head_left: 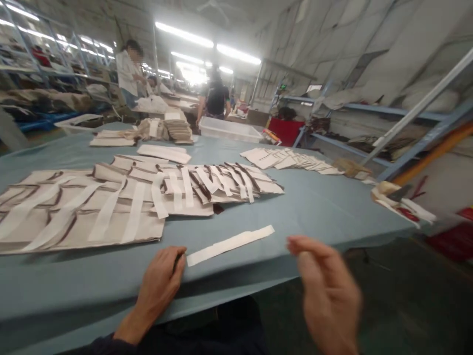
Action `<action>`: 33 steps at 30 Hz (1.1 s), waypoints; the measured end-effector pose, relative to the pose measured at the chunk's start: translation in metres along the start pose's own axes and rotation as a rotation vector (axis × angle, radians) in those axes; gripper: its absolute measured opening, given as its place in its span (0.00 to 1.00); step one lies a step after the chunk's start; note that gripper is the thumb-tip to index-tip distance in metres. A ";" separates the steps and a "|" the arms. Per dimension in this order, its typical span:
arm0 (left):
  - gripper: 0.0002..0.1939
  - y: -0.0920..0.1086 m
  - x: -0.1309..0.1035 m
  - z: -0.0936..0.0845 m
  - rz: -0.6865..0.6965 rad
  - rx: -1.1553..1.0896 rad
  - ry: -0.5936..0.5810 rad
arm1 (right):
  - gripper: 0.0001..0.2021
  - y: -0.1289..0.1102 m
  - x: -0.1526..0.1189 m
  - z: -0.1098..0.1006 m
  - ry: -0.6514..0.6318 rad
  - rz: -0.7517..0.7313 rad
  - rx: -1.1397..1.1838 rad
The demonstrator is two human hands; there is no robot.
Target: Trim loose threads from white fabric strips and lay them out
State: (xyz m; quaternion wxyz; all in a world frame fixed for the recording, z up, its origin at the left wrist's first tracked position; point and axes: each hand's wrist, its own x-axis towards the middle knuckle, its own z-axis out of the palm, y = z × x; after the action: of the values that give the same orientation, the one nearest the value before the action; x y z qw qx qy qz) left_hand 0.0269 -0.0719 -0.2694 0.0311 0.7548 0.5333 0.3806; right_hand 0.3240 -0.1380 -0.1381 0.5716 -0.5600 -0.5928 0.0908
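Note:
A pale strip (231, 244) lies slantwise on the blue-grey cloth of the table, between my two hands. My left hand (160, 276) rests at the table's front edge, near the strip's left end. Its fingers are curled in, and something small and dark shows between thumb and forefinger, too little to name. My right hand (328, 291), blurred, hovers to the right of the strip, fingers stretched forward and thumb apart, with nothing visible in it. Beyond the strip, overlapping beige fabric pieces (125, 236) with dark edges spread to the left, several white strips (135, 212) laid across them.
Beige stacks (179, 130) and a clear plastic bin (231, 129) stand at the table's far side. More flat pieces (288, 159) fan out at the back right. A bundle with red-handled scissors (406, 212) lies at the right edge. Two people (129, 74) are farther off.

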 end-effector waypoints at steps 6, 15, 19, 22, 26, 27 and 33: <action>0.12 -0.009 -0.001 0.003 -0.036 -0.001 0.014 | 0.02 0.065 -0.053 0.036 -0.471 -0.029 -0.216; 0.13 0.001 -0.002 -0.003 -0.300 -0.164 0.097 | 0.05 0.038 -0.038 0.148 -0.722 -0.130 -0.367; 0.13 0.001 -0.004 -0.005 -0.335 -0.238 0.153 | 0.06 0.018 -0.028 0.170 -0.851 -0.161 -0.532; 0.12 0.002 -0.004 -0.005 -0.326 -0.267 0.162 | 0.05 0.007 -0.023 0.173 -0.957 -0.150 -0.661; 0.12 0.001 -0.005 -0.003 -0.308 -0.305 0.166 | 0.09 0.000 -0.019 0.177 -0.991 -0.130 -0.784; 0.12 0.000 -0.005 -0.003 -0.308 -0.311 0.164 | 0.10 0.001 -0.018 0.177 -0.977 -0.117 -0.784; 0.13 -0.002 -0.004 -0.007 -0.315 -0.322 0.103 | 0.09 0.018 -0.006 0.173 -0.871 0.160 -0.508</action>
State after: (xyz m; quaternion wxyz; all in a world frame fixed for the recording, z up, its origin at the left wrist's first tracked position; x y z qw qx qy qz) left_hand 0.0202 -0.0766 -0.2672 0.1829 0.6270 0.5777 0.4895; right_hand 0.1971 -0.0439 -0.2123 0.1086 -0.6350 -0.7348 0.2122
